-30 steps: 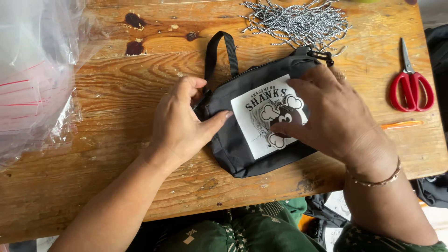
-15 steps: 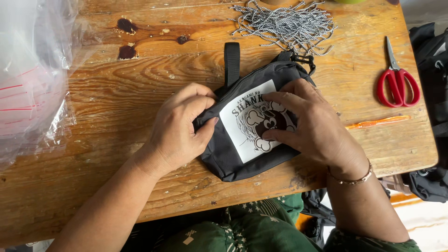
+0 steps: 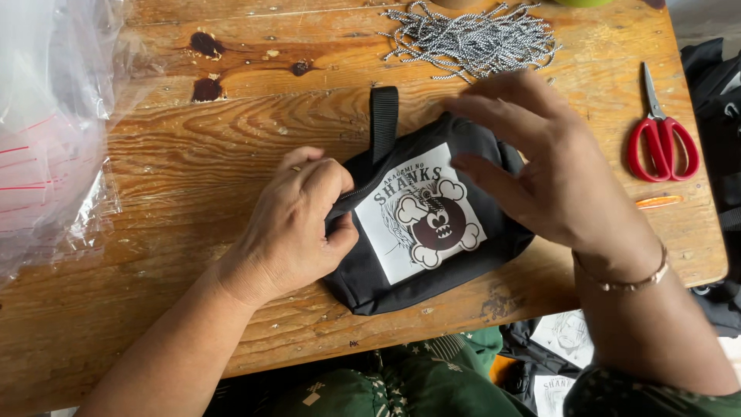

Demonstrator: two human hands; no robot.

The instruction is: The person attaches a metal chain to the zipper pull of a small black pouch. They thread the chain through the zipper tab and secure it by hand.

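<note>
A small black pouch (image 3: 401, 266) with a white printed patch and a black strap loop (image 3: 384, 120) lies on the wooden table (image 3: 177, 185). My left hand (image 3: 297, 220) is curled around the pouch's left end, fingers closed on its edge. My right hand (image 3: 540, 166) hovers with fingers spread over the pouch's right side, fingertips near the patch; I cannot tell if it touches.
A pile of black-and-white cords (image 3: 471, 38) lies at the table's far edge. Red-handled scissors (image 3: 660, 135) rest at the right, an orange pen-like object (image 3: 658, 201) below them. Clear plastic bags (image 3: 54, 123) cover the left. More black pouches (image 3: 559, 347) sit below the table edge.
My right hand has lifted off the pouch's patch and opened over its right side. My left hand has shifted to grip the left end. The view has moved closer.
</note>
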